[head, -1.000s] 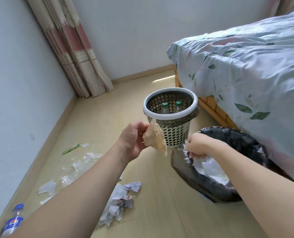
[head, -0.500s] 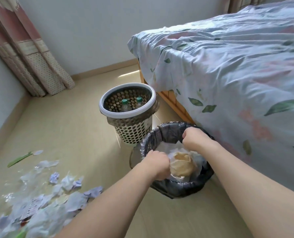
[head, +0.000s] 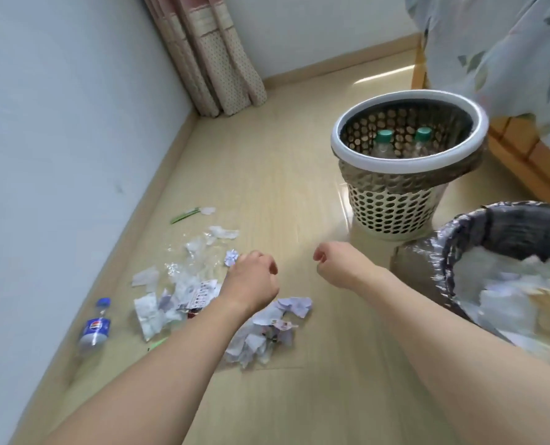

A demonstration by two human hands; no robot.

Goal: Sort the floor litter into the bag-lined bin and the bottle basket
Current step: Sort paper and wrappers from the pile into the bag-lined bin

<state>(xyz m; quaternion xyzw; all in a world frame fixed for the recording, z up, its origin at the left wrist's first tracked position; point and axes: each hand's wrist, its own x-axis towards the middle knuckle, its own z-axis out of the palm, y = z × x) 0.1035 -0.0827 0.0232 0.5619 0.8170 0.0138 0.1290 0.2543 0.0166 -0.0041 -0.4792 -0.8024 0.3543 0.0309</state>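
Scraps of paper and clear plastic litter [head: 187,284] lie scattered on the wooden floor at the left, with a crumpled paper heap [head: 267,329] under my left forearm. A small blue-capped cola bottle [head: 94,329] lies near the left wall. My left hand [head: 251,281] hovers over the litter, fingers loosely curled, holding nothing. My right hand [head: 337,264] hangs beside it, also empty and loosely curled. The perforated bottle basket [head: 395,200] holds two green-capped bottles [head: 384,139]. The black bag-lined bin [head: 504,232] at the right holds white and tan paper.
A green strip [head: 185,215] lies farther back on the floor. A curtain [head: 215,59] hangs in the corner. The bed [head: 504,53] with a leaf-print sheet stands at the right, its wooden frame beside the basket. The wall runs along the left.
Both hands have let go of the tan and white scraps in the bin and have swung left, empty, over the floor litter. The view has turned left.
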